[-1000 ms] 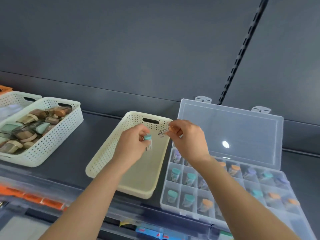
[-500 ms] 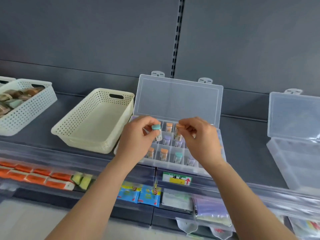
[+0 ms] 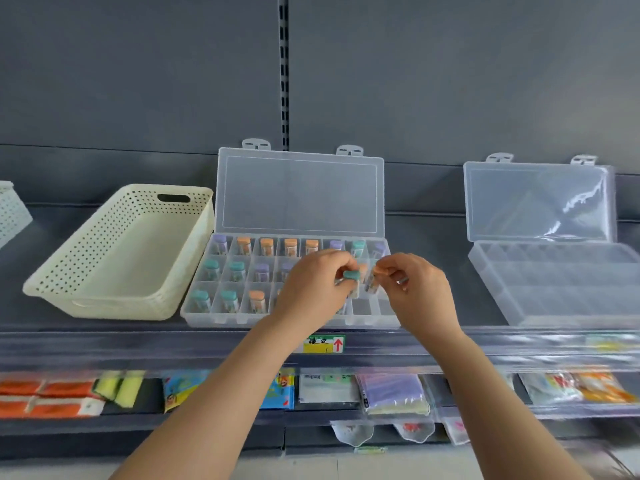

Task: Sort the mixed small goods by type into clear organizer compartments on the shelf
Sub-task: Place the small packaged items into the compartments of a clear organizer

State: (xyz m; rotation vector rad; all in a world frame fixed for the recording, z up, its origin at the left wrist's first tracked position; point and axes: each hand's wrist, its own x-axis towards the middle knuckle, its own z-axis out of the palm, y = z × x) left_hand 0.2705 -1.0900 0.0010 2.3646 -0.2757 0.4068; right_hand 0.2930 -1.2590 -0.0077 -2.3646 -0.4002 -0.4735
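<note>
Teal-capped vial [image 3: 350, 275] pinched in the left hand [image 3: 311, 289], orange-capped vial [image 3: 372, 284] pinched in the right hand [image 3: 417, 289], both just above the open organizer [image 3: 221, 316], over its right-middle cells. Most cells already hold a vial; the front-right ones look bare. Left of the organizer, the cream basket [image 3: 114, 261] looks emptied, so these may be the last two. To its right, a second organizer [image 3: 554, 275] stands open. The hands hide several cells.

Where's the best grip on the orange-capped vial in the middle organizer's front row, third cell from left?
Pinch the vial by its cap, from straight above. It stands upright in its cell, and the organizer's dividers wall in its clear body on every side, so only the top looks reachable.
</note>
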